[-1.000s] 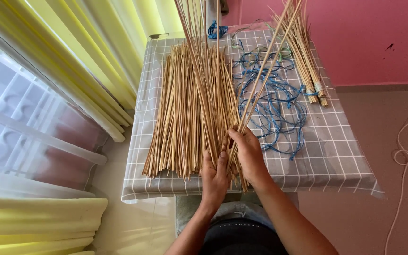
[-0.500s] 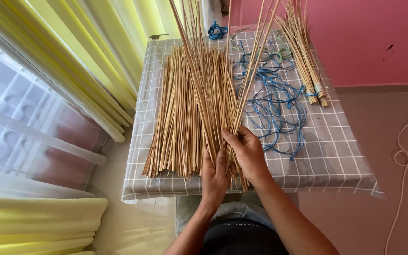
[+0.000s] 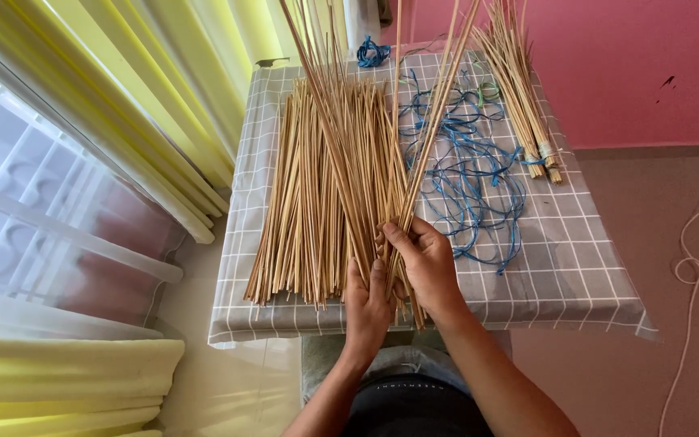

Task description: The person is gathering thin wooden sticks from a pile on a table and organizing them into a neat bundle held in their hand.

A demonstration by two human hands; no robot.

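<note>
A big heap of thin pale bamboo sticks (image 3: 309,194) lies lengthwise on a table under a grey checked cloth (image 3: 576,275). My right hand (image 3: 424,263) is closed around a small bunch of sticks (image 3: 430,121) whose far ends rise off the table toward the wall. My left hand (image 3: 367,303) presses against the near ends of the same bunch, fingers together and pointing away from me. A tangle of blue cord (image 3: 471,174) lies to the right of the heap.
A tied bundle of sticks (image 3: 523,97) lies at the table's far right, and a small knot of blue cord (image 3: 372,53) at the far edge. Yellow curtains (image 3: 163,105) and a window hang at the left. A pink wall stands behind; a white cord (image 3: 693,267) trails on the floor.
The bunch in my right hand has tilted more upright, its far ends swinging left. Both hands stayed at the near ends of the sticks.
</note>
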